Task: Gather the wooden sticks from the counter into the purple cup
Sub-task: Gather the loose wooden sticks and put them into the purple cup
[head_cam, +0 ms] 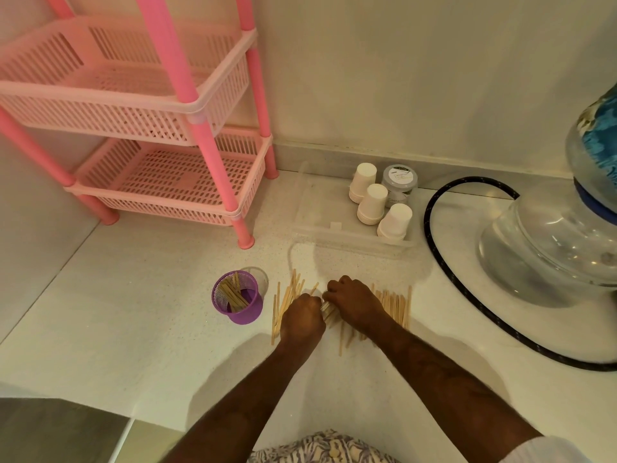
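Observation:
A purple mesh cup (237, 300) stands on the white counter, left of my hands, with several wooden sticks in it. Many more wooden sticks (395, 304) lie spread on the counter in front of me, some to the left (283, 302) of my hands. My left hand (302, 317) and my right hand (354, 304) are side by side over the middle of the pile, fingers curled down around a small bunch of sticks (327, 309) between them. The sticks under both hands are hidden.
A pink two-tier basket rack (167, 155) stands at the back left. A clear tray (334, 225) holds stacks of white paper cups (374, 203) and a grey jar (399, 182). At the right are a glass water vessel (547, 248) and a black hose (450, 272).

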The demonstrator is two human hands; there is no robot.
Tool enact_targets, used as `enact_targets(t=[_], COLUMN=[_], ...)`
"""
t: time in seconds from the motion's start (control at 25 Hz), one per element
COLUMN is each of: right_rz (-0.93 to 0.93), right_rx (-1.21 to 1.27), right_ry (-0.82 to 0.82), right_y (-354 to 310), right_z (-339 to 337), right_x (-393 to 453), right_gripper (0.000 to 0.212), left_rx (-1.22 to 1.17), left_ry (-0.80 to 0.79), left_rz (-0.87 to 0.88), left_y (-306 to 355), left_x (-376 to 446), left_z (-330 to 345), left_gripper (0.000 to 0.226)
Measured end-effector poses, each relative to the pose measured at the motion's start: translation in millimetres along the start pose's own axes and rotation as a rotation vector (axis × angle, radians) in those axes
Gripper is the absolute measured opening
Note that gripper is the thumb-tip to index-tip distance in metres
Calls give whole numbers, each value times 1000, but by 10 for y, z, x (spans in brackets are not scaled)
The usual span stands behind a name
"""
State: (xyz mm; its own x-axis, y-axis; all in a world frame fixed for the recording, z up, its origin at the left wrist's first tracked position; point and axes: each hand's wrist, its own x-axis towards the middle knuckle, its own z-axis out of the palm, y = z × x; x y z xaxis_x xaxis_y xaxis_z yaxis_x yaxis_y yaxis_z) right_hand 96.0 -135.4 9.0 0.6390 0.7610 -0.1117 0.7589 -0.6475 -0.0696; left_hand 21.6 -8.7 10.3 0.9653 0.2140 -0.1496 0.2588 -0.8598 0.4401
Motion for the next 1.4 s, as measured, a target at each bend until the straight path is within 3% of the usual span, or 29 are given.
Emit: enact_targets(t=[0.4, 0.6, 0.72, 0.88, 1.04, 1.2, 1.4], right_rz=[-32, -36, 106, 392, 643, 670, 575], right_rx=[33, 99, 195, 430, 808, 1278, 1828], right_ry=[124, 296, 270, 263, 271, 232, 127], right_y=[108, 132, 145, 121, 58, 66, -49], right_z=[-44, -70, -69, -34, -2, 36, -75], right_x=[28, 34, 43, 33, 37, 24, 0], right_gripper=[38, 35, 50, 74, 63, 21, 28], left_rx=[-38, -264, -439, -663, -865, -996, -1100], left_ry=[24, -4, -27, -65, -112, -153, -211], left_rz=[-22, -116, -195, -298, -387, -431, -412], left_y=[24, 12, -12, -23, -36, -30, 27], left_x=[70, 111, 120, 129, 142, 141, 104], left_z=[-71, -121, -155, -192, -222, -250, -296], left_gripper=[22, 13, 6, 8, 16, 4, 7])
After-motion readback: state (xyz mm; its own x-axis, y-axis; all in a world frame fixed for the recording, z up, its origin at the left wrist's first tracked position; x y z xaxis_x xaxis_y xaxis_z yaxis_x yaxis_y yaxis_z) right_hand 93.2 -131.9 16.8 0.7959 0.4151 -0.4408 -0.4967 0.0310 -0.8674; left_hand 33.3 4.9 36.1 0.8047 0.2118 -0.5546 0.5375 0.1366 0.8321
